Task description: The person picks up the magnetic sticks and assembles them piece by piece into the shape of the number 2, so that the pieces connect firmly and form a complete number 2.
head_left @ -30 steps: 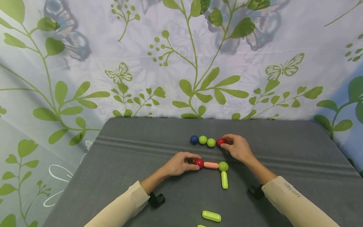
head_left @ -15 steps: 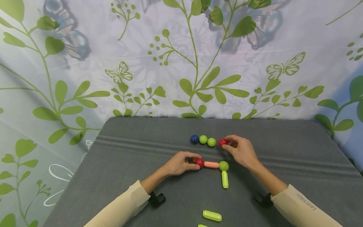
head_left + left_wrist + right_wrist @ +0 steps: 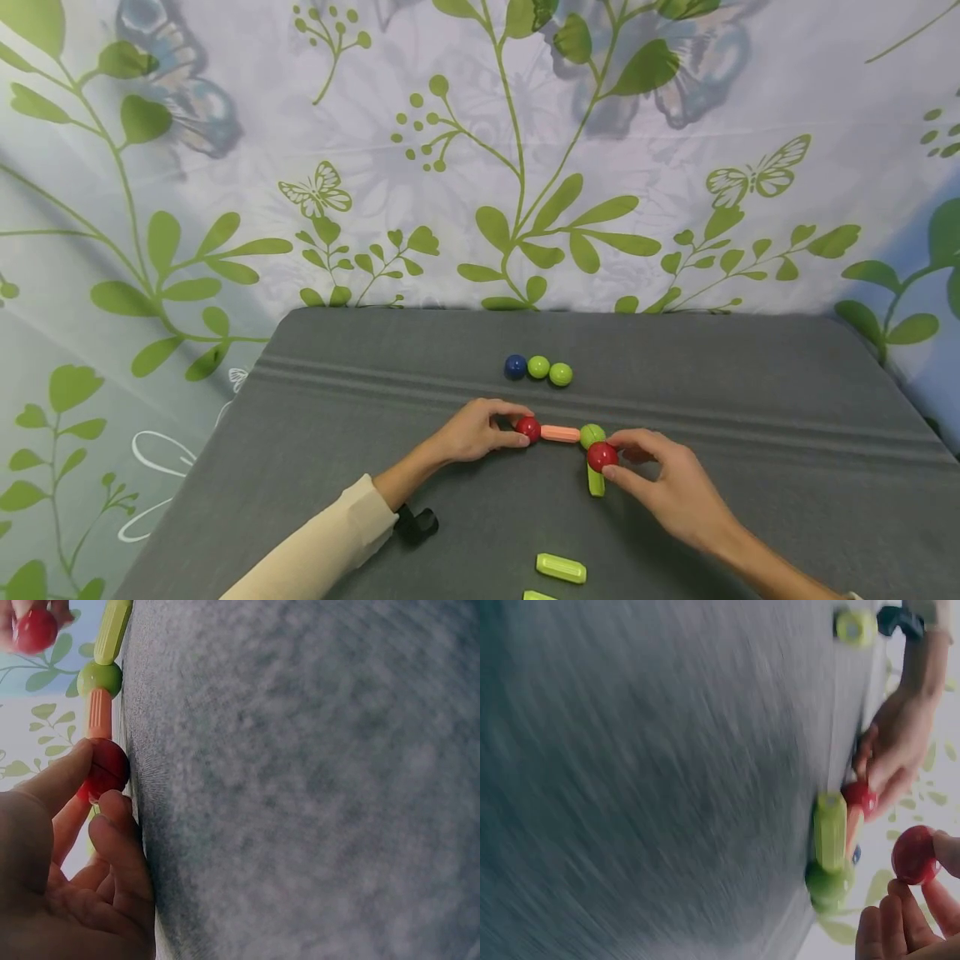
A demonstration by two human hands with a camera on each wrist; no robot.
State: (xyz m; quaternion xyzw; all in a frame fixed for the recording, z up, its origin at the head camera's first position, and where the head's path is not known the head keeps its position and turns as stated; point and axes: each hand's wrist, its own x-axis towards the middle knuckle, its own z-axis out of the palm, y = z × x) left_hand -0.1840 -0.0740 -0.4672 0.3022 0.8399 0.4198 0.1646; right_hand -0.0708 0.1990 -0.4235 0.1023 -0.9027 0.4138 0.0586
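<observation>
My left hand point(image 3: 476, 432) pinches a red ball point(image 3: 528, 429) on the table. From that ball an orange rod point(image 3: 560, 433) runs right to a green ball point(image 3: 592, 435), and a green rod point(image 3: 597, 483) joins there and points toward me. Above this green rod, raised off the table, a second red ball point(image 3: 602, 457) is held between the thumb and fingers of my right hand point(image 3: 675, 483). In the right wrist view this red ball point(image 3: 915, 855) is apart from the joined pieces. The left wrist view shows my left thumb and fingers around its red ball point(image 3: 109, 766).
A blue ball point(image 3: 515, 367) and two green balls point(image 3: 538, 367) stand in a row farther back on the grey table point(image 3: 360, 367). Nearer me lies a loose green rod point(image 3: 561, 568), with another green rod point(image 3: 537, 596) cut off by the frame. A patterned cloth point(image 3: 420, 150) hangs behind.
My right hand has taken the red ball from the right end of the back row and brought it toward me, over the green rod. My left hand stays on its red ball.
</observation>
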